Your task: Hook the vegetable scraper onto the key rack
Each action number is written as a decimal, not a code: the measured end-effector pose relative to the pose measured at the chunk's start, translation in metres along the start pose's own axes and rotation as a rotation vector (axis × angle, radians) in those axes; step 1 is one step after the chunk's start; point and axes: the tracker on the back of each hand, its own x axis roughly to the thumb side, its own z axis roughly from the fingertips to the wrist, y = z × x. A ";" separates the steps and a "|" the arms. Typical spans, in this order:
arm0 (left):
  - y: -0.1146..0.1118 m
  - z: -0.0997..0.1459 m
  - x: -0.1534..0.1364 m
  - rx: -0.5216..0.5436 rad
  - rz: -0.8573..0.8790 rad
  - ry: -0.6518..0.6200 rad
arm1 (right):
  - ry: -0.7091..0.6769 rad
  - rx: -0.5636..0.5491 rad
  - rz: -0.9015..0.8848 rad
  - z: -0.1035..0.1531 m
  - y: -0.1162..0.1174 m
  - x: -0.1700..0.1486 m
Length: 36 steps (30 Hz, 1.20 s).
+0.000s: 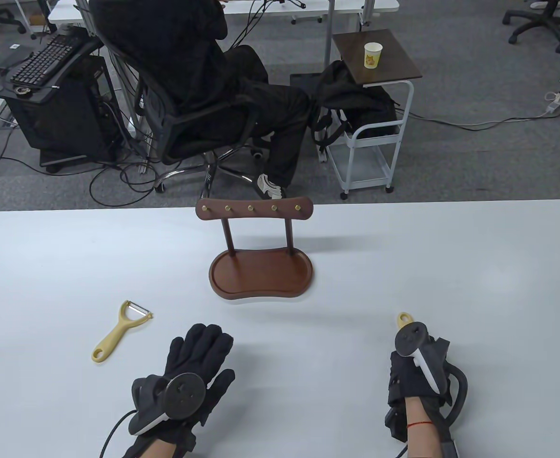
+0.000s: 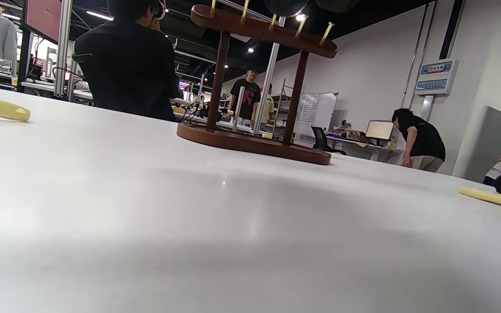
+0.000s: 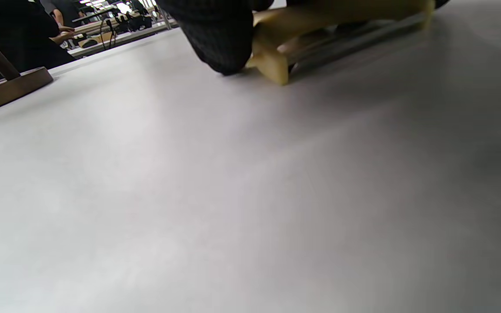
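Lying on the white counter (image 1: 475,267) are two yellow vegetable scrapers. One scraper (image 1: 118,330) rests free at about 8 o'clock from the key rack (image 1: 261,248), its blade end toward the rack and its loop end toward the near edge; no brand or writing on it can be read. The second scraper (image 1: 404,318) is at about 4 o'clock from the rack, and only its hanging loop shows past the right hand (image 1: 420,377) in the table view. In the right wrist view its yellow head and blade (image 3: 320,34) sit against the counter under the gloved fingers (image 3: 215,34), which touch it; how firmly they grip it I cannot tell, as most of the hand is cut off at the top edge.

The rack stands upright at the counter's far middle, with five brass pegs on its crossbar and an oval wooden tray as base, all pegs bare.

The left hand (image 1: 191,372) lies flat, palm down, fingers stretched and close together, holding nothing, just at 3 o'clock from the free scraper.

A paper cup (image 1: 372,55) on a side cart beyond bears a small printed picture, too small to read.
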 end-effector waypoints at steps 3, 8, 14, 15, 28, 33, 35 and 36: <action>0.000 0.000 0.000 0.003 0.002 -0.002 | 0.027 -0.072 0.042 0.001 0.002 0.005; 0.000 0.000 0.000 0.009 0.010 -0.006 | 0.035 -0.092 0.043 0.001 0.001 0.007; 0.000 0.000 -0.001 0.012 0.018 -0.004 | -0.028 -0.150 -0.006 0.010 -0.007 0.012; 0.001 0.000 -0.001 0.013 0.019 -0.002 | -0.058 -0.185 -0.017 0.016 -0.014 0.016; 0.002 0.001 -0.002 0.024 0.038 -0.005 | -0.302 -0.496 -0.172 0.078 -0.111 0.099; 0.002 0.001 -0.003 0.031 0.045 -0.005 | -0.322 -0.530 -0.269 0.086 -0.128 0.135; 0.002 0.001 -0.003 0.034 0.047 -0.005 | -0.316 -0.518 -0.296 0.084 -0.131 0.149; 0.003 0.001 -0.003 0.036 0.047 -0.006 | -0.313 -0.509 -0.310 0.083 -0.131 0.155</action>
